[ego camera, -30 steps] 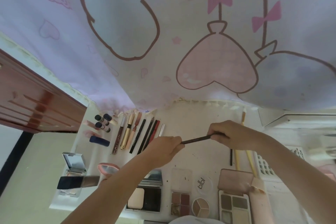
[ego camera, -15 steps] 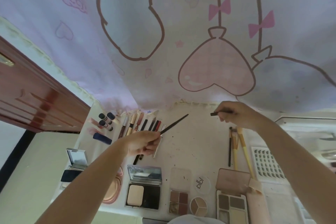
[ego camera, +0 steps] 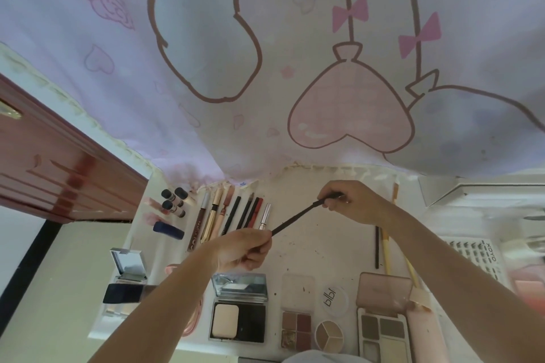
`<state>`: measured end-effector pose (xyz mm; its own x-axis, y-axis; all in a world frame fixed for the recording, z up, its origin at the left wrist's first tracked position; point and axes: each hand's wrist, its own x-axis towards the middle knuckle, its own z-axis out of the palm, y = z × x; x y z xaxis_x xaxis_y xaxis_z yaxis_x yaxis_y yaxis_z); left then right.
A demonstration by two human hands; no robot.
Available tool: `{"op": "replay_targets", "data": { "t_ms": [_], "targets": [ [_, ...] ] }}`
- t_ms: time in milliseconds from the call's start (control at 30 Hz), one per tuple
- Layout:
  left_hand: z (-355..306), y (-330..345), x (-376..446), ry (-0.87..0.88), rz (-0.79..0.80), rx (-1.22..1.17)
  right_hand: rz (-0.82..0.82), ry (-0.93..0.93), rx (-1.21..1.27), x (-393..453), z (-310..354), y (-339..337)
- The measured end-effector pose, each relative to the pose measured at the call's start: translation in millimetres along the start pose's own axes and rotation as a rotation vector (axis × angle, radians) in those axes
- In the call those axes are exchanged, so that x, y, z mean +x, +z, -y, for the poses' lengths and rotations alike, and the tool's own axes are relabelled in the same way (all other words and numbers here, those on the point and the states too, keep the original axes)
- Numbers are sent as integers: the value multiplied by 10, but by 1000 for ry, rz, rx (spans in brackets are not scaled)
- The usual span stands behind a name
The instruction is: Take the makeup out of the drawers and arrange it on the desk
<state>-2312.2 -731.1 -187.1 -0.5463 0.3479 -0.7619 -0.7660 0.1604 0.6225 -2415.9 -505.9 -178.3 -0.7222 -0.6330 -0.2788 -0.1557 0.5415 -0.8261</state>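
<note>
Makeup lies spread over the white desk (ego camera: pixel 318 233), and one piece is up in the air: a slim black eyeliner pencil (ego camera: pixel 296 217) held slantwise above the desk's middle. The left hand (ego camera: pixel 243 249) curls round its lower end, while the right hand (ego camera: pixel 352 202) pinches its upper end, where a short black cap piece (ego camera: pixel 333 196) meets the shaft; whether the cap is fully seated cannot be told. Behind the left hand, a row of lip and eye pencils and tubes (ego camera: pixel 233 215) lies side by side, with small dark-capped bottles (ego camera: pixel 174 200) and a navy lipstick (ego camera: pixel 168 230) further left. Along the near edge sit an open powder compact with mirror (ego camera: pixel 239 308), a small four-pan eyeshadow palette (ego camera: pixel 296 328), a round three-part pot (ego camera: pixel 329 334) with its clear lid (ego camera: pixel 333 298) just behind it, and a larger pink-lidded eyeshadow palette (ego camera: pixel 383 318). Thin brushes (ego camera: pixel 383 247) lie under the right forearm. A cartoon-printed cloth (ego camera: pixel 265 68) hangs behind the desk.
</note>
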Motion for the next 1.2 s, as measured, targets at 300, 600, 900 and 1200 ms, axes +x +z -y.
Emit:
{"op": "replay_targets", "data": {
  "t_ms": [300, 600, 900, 1200],
  "targets": [
    [53, 150, 158, 9, -473, 645, 179, -33, -547, 376, -133, 357],
    [203, 145, 385, -257, -595, 1155, 207, -177, -791, 799, -178, 911],
    [224, 65, 428, -298, -607, 1229, 35, -259, -853, 821, -169, 1035],
    [239, 124, 432, -122, -697, 1209, 44, 27, -692, 479, -369, 964]
  ]
}}
